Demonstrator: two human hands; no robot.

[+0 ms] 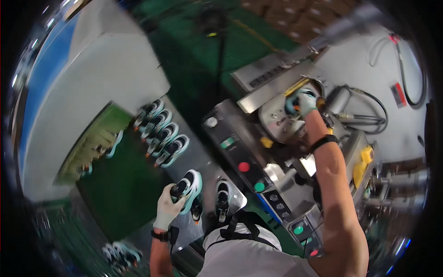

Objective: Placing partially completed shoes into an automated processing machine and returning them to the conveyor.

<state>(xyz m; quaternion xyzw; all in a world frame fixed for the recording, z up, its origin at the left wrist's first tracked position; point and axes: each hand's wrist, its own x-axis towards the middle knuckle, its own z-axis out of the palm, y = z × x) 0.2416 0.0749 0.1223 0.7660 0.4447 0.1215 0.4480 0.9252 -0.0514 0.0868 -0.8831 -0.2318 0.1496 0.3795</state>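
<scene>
My left hand (169, 207), in a white glove, is closed round the heel end of a black sneaker with a white and pale teal sole (192, 184). That sneaker is tilted above the metal table at my left, partly over another dark shoe (197, 210). My right arm stretches forward to the machine, where my gloved right hand (307, 102) is closed on a teal and dark shoe (291, 104). Motion blur and the hand hide part of this shoe. A single black and white sneaker (223, 197) lies between my left hand and the machine.
Several sneakers stand in a row (162, 134) on the metal table (210, 171). Beyond them, shoes sit on a green conveyor belt (108, 191) by a curtained opening. The machine's control panel (237, 150) has red and green buttons. Cables (383, 111) loop at the right.
</scene>
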